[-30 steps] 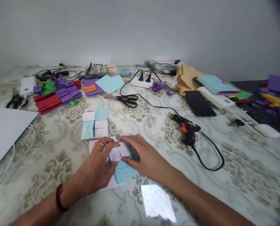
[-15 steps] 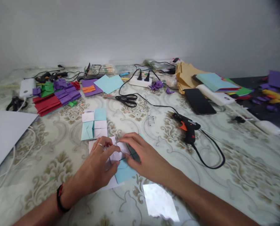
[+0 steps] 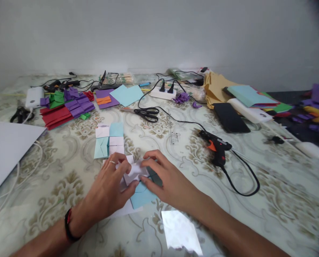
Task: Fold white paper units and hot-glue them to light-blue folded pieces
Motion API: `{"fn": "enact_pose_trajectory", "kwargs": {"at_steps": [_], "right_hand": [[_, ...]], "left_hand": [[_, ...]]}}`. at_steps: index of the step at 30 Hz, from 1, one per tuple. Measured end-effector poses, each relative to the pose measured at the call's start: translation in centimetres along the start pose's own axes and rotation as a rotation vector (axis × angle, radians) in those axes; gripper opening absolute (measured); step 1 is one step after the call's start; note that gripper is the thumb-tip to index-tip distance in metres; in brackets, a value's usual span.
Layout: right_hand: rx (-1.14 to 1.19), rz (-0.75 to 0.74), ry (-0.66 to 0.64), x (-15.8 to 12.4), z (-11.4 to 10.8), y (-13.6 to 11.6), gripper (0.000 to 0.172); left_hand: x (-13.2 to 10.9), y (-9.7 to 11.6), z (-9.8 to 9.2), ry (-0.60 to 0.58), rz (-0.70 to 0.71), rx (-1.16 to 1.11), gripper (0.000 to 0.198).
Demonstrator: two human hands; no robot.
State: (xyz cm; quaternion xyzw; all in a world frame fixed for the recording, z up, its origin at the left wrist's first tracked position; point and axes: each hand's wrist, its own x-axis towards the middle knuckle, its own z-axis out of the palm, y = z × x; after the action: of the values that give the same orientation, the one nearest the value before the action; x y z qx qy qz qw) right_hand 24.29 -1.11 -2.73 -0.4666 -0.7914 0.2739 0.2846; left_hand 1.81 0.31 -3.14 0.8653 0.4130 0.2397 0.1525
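Observation:
Between my two hands lies a folded white paper piece (image 3: 135, 172), over light blue and white papers at the front middle of the table. My left hand (image 3: 111, 182), with a ring and a dark bracelet, holds its left side with bent fingers. From the right, my right hand (image 3: 163, 178) grips the right side between thumb and fingers. A light blue folded paper (image 3: 143, 196) sticks out below them. Just behind my left hand is a block of white and light blue folded squares (image 3: 101, 147). The fingers hide parts of the white piece.
A black glue gun (image 3: 217, 145) with its cord lies to the right. Black-handled scissors (image 3: 147, 114) and a white power strip (image 3: 163, 93) are farther back. A black phone (image 3: 231, 117) is back right; a large white sheet (image 3: 11, 151) lies left.
The white piece between my hands now shows a broader, flatter face. My fingers have spread a little apart around it. The whole view has shifted slightly.

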Motion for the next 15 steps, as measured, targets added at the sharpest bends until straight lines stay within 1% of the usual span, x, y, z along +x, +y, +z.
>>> {"fn": "enact_pose_trajectory", "kwargs": {"at_steps": [4, 8, 15], "right_hand": [[-0.005, 0.034, 0.005, 0.05, -0.22, 0.02, 0.017], [-0.001, 0.049, 0.013, 0.09, -0.22, 0.06, 0.019], [0.009, 0.072, 0.016, 0.12, -0.30, 0.05, 0.021]], "left_hand": [[0.22, 0.22, -0.25, 0.035, 0.011, 0.041, 0.023], [0.29, 0.32, -0.32, 0.049, 0.007, 0.083, 0.025], [0.14, 0.40, -0.48, 0.052, 0.005, 0.094, 0.022]]}}
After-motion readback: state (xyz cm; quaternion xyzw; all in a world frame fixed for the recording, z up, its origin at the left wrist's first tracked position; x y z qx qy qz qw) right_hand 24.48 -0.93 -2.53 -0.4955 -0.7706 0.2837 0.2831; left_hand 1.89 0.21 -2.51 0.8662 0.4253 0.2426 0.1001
